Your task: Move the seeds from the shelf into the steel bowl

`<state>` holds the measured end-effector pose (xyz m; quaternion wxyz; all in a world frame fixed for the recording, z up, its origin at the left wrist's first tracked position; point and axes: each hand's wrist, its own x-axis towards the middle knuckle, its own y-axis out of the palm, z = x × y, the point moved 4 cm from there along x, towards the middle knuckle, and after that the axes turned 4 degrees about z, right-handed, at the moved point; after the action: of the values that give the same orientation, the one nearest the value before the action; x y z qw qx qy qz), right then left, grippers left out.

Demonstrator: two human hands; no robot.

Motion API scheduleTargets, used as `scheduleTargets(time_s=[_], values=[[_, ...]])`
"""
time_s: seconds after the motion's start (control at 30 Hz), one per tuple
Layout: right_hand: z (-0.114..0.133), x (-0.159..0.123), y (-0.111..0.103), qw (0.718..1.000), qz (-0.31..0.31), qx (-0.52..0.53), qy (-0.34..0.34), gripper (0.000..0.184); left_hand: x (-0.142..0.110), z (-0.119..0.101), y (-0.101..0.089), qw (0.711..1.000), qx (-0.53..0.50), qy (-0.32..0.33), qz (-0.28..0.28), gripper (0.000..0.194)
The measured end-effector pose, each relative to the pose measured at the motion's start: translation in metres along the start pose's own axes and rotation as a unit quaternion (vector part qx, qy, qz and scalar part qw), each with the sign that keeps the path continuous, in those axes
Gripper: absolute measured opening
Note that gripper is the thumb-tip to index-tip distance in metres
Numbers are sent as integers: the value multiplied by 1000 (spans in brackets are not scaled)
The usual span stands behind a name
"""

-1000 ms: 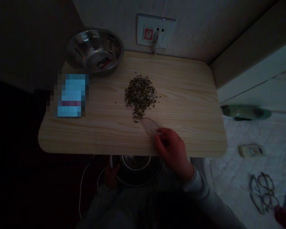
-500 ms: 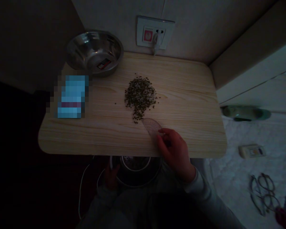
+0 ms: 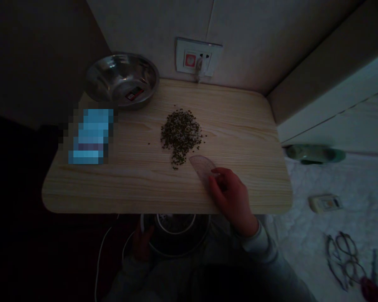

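Moved slightly away from the seeds (image 3: 181,132), right fingers (image 3: 216,191) pinch the protractor (image 3: 203,167), the bulk apparently left heaped ahead-left on the counter (image 3: 239,138), while left fingers' (image 3: 147,235) grip by the pan (image 3: 178,247) below is too dim to tell.

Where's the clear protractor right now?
In the head view, the clear protractor is held in the right hand, at the near side of the wooden table, just below and right of the grain pile.
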<state>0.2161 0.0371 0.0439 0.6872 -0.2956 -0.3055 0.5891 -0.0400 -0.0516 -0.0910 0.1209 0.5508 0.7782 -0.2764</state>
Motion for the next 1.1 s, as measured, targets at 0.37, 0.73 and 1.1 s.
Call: scheduleTargets(time_s=[0.37, 0.73, 1.1], values=[[-14, 11, -12, 999, -17, -33, 25, 18, 7, 16, -6, 999, 46, 3, 2, 17], [-34, 48, -44, 992, 69, -105, 25, 24, -6, -7, -1, 999, 15, 7, -34, 46], [-35, 74, -48, 993, 79, -78, -36, 22, -1, 3, 2, 995, -29, -98, -17, 22]])
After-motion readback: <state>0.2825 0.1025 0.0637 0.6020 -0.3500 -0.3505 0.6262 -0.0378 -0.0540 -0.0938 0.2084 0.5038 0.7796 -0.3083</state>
